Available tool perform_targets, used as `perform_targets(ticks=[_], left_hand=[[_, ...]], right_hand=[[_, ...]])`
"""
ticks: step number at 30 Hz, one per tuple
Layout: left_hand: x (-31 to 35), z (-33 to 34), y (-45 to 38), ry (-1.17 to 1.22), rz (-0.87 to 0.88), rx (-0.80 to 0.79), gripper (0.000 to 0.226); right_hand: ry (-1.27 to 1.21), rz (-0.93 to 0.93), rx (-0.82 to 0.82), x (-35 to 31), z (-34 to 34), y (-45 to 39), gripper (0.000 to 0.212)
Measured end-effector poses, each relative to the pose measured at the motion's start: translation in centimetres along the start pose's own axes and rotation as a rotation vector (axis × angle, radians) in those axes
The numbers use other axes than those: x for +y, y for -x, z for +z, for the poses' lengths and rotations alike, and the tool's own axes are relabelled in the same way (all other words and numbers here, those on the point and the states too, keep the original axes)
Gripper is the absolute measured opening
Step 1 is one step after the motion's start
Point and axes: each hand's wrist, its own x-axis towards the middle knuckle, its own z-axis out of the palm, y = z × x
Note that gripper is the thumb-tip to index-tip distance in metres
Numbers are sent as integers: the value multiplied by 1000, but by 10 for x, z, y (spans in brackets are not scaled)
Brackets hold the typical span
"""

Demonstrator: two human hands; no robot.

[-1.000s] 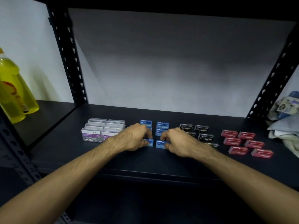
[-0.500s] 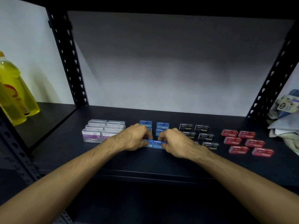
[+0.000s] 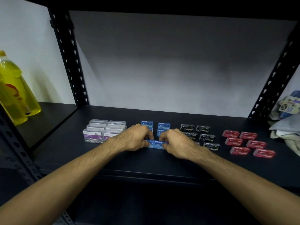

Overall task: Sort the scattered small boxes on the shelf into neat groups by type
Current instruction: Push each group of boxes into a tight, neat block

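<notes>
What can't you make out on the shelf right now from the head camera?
- Blue staple boxes: the front pair's outer ends are covered by the left hand and right hand; whether they touch is unclear.
- Black staple boxes: the front-left one is mostly hidden behind the right hand.
- Paper clip boxes: the right front label is cut off by the left hand.
- Cloth pile: cropped by the right edge.

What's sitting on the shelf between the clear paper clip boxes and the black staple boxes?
In the head view, the blue staple boxes lie between them, with the left hand and right hand on the front pair.
</notes>
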Motion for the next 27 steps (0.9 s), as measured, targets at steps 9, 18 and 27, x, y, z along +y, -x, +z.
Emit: perform_targets(ticks=[9, 18, 27], left_hand=[[-8, -28, -4, 27, -47, 185, 35], [-18, -35, -40, -39, -23, 16, 28], [-26, -20, -49, 0, 8, -57, 11]], right_hand=[[-25, 14, 64, 3, -35, -5, 26], [47, 13, -41, 12, -30, -37, 38], [56, -1, -98, 15, -20, -47, 27]])
